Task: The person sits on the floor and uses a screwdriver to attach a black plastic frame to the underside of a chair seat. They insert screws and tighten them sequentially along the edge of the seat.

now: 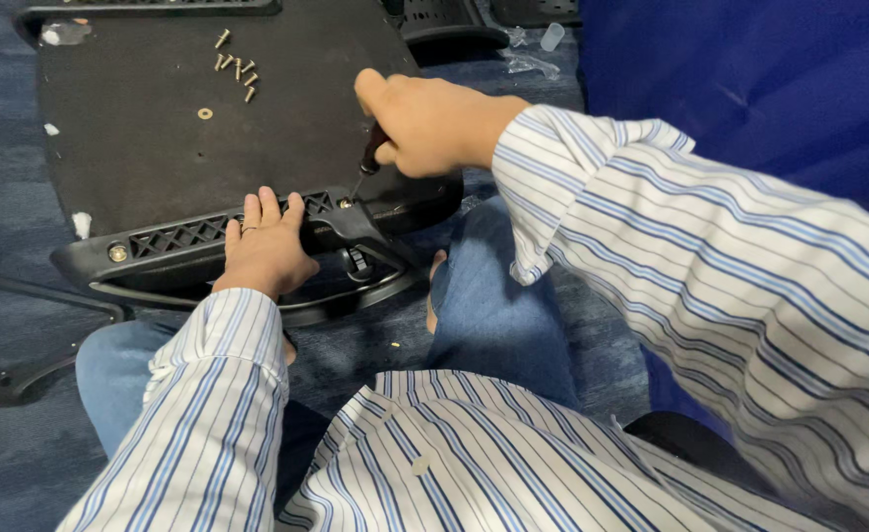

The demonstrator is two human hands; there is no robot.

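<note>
- At far left we see a bolt head (117,253) set in the black plastic bracket (188,236).
- Our left hand (262,246) lies flat on that bracket, fingers (270,210) pressed together.
- Loose screws (235,67) and a washer (205,113) rest on the black seat underside (159,148).
- Our right hand (429,123) grips a screwdriver (367,163), fingers closed around its handle, tip at a bracket screw (346,203).

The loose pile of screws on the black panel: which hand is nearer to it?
Right. The right hand, gripping a screwdriver, is just right of and below the screws. The left hand rests lower on the black bracket, farther away.
</note>
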